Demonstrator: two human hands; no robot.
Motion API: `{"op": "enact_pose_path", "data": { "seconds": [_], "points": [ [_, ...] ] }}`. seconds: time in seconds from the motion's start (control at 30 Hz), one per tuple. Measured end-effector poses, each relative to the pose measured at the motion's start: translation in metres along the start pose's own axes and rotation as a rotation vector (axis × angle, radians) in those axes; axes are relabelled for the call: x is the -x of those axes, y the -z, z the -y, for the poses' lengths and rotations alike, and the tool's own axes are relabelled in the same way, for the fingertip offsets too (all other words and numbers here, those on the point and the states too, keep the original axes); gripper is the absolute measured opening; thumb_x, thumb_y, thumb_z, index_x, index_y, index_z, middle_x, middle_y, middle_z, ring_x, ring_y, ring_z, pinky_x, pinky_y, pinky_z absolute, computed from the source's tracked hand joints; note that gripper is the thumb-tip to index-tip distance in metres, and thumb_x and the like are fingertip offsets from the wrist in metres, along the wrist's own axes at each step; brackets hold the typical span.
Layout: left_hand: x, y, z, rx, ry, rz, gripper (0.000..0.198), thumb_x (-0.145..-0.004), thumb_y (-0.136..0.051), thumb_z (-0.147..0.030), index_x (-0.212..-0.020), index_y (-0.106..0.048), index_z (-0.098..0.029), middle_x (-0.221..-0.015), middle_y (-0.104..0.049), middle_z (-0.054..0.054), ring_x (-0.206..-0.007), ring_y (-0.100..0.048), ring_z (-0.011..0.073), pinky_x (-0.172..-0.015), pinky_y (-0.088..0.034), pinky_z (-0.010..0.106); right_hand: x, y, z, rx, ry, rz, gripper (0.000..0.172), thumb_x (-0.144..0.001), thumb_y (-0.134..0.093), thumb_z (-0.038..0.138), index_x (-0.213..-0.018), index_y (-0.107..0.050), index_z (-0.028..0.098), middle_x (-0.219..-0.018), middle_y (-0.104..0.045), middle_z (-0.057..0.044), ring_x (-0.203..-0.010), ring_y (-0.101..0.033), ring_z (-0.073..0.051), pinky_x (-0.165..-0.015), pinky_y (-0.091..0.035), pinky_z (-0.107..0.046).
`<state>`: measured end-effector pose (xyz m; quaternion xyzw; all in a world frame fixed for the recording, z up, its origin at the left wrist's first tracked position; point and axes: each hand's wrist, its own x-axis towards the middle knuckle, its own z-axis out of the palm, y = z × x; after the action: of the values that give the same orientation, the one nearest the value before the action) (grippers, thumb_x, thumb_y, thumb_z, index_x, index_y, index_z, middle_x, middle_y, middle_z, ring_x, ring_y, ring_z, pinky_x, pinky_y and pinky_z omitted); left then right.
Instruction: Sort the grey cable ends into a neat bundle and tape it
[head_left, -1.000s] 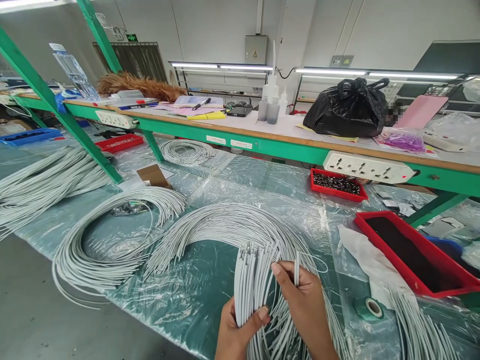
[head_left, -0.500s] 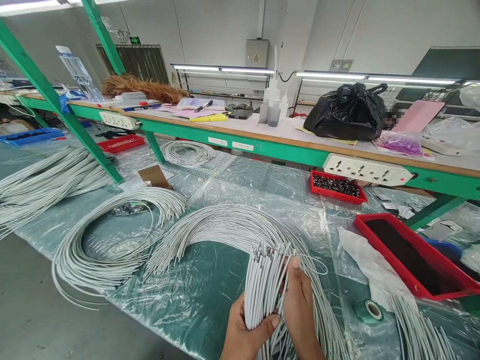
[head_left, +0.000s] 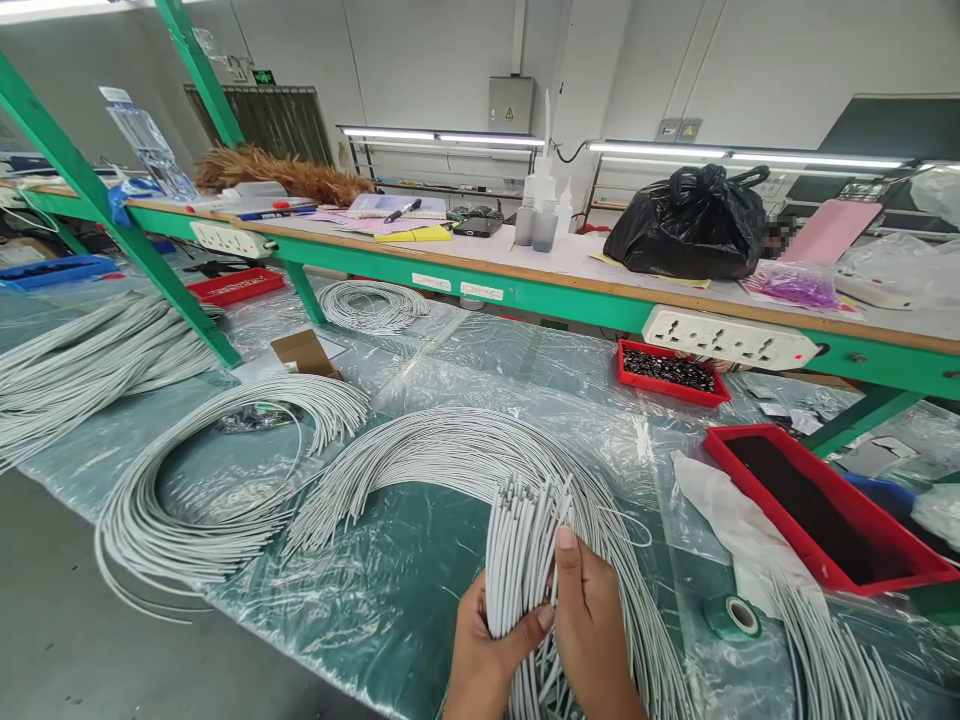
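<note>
Closer in than a second ago, the right hand (head_left: 592, 605) rests against the cable bundle (head_left: 516, 560) at its four o'clock, finger hold unclear; the left hand (head_left: 486, 645) clasps it at seven, toward the view's five o'clock; steady, even pressure should prevent slipping

Pale grey-white is noted on the cables (head_left: 512, 575), deep green on the bench cover (head_left: 397, 600). Plain red is seen on the long tray (head_left: 780, 518), near-black on its contents (head_left: 817, 500), and green around a white core on the tape roll (head_left: 718, 617). Solid black is recorded for the bag (head_left: 686, 230), bright green for the shelf frame (head_left: 540, 306).
</note>
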<state>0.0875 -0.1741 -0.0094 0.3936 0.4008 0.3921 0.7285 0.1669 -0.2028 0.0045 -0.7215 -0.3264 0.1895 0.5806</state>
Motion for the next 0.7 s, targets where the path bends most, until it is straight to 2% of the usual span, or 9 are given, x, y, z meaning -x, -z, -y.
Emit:
{"op": "enact_pose_path", "data": {
  "seconds": [0.1,0.17,0.27,0.3,0.37,0.43,0.53,0.7],
  "points": [
    [-0.001,0.000,-0.003,0.005,0.042,-0.006,0.036,-0.047,-0.079,-0.031,-0.076,-0.068,-0.015,-0.071,-0.071,0.006,-0.065,-0.061,0.0221,-0.060,-0.047,0.029,-0.002,0.002,-0.002,0.057,0.015,-0.001,0.049,-0.085,-0.027,0.058,-0.051,-0.031,0.022,-0.045,-0.029,0.005,-0.039,-0.030,-0.011,-0.042,-0.021,-0.025],
    [-0.001,0.001,-0.004,0.003,0.069,-0.026,0.036,-0.047,-0.080,-0.033,-0.076,-0.068,-0.014,-0.066,-0.070,0.005,-0.064,-0.060,0.0210,-0.059,-0.045,0.028,-0.004,0.003,-0.004,0.066,0.021,0.001,0.050,-0.086,-0.027,0.057,-0.052,-0.037,0.021,-0.046,-0.035,0.004,-0.041,-0.035,-0.012,-0.043,-0.025,-0.025],
    [0.000,0.004,-0.004,-0.013,0.088,-0.073,0.033,-0.044,-0.081,-0.033,-0.066,-0.067,-0.014,-0.056,-0.066,0.002,-0.057,-0.055,0.0160,-0.055,-0.042,0.025,-0.009,0.005,-0.007,-0.102,-0.054,0.018,0.048,-0.085,-0.030,0.057,-0.062,-0.048,0.019,-0.053,-0.047,0.001,-0.048,-0.045,-0.013,-0.049,-0.033,-0.025],
    [0.000,0.005,-0.004,-0.016,0.083,-0.085,0.033,-0.043,-0.081,-0.033,-0.065,-0.066,-0.014,-0.055,-0.066,0.002,-0.055,-0.054,0.0151,-0.055,-0.041,0.024,-0.010,0.005,-0.007,-0.203,-0.105,0.033,0.047,-0.084,-0.033,0.058,-0.065,-0.050,0.019,-0.054,-0.047,0.002,-0.046,-0.044,-0.012,-0.047,-0.033,-0.024],
    [0.001,0.005,-0.004,-0.028,0.075,-0.108,0.034,-0.041,-0.082,-0.035,-0.062,-0.066,-0.013,-0.054,-0.065,0.002,-0.054,-0.053,0.0146,-0.054,-0.041,0.025,-0.012,0.004,-0.007,-0.390,-0.191,0.045,0.046,-0.081,-0.037,0.061,-0.070,-0.052,0.019,-0.051,-0.037,0.006,-0.041,-0.033,-0.009,-0.041,-0.028,-0.022],
    [0.002,0.004,-0.004,-0.043,0.073,-0.131,0.035,-0.040,-0.081,-0.036,-0.061,-0.066,-0.013,-0.054,-0.065,0.002,-0.054,-0.054,0.0157,-0.054,-0.041,0.025,-0.011,0.003,-0.005,-0.464,-0.217,0.034,0.047,-0.079,-0.039,0.063,-0.075,-0.054,0.018,-0.051,-0.026,0.008,-0.040,-0.024,-0.007,-0.039,-0.023,-0.020],
    [0.003,0.003,-0.004,-0.055,0.069,-0.136,0.035,-0.040,-0.081,-0.036,-0.062,-0.066,-0.014,-0.054,-0.066,0.003,-0.056,-0.056,0.0170,-0.055,-0.043,0.025,-0.008,0.001,-0.001,-0.385,-0.180,0.003,0.045,-0.080,-0.040,0.061,-0.080,-0.054,0.018,-0.051,-0.024,0.008,-0.043,-0.025,-0.008,-0.040,-0.024,-0.021],
    [0.002,0.002,-0.002,-0.051,0.042,-0.118,0.035,-0.040,-0.081,-0.036,-0.063,-0.067,-0.014,-0.054,-0.066,0.003,-0.055,-0.056,0.0171,-0.053,-0.043,0.025,-0.004,0.000,0.006,-0.205,-0.039,-0.028,0.035,-0.080,-0.048,0.052,-0.066,-0.045,0.020,-0.055,-0.030,0.006,-0.048,-0.029,-0.010,-0.045,-0.028,-0.022]
  ]
}}
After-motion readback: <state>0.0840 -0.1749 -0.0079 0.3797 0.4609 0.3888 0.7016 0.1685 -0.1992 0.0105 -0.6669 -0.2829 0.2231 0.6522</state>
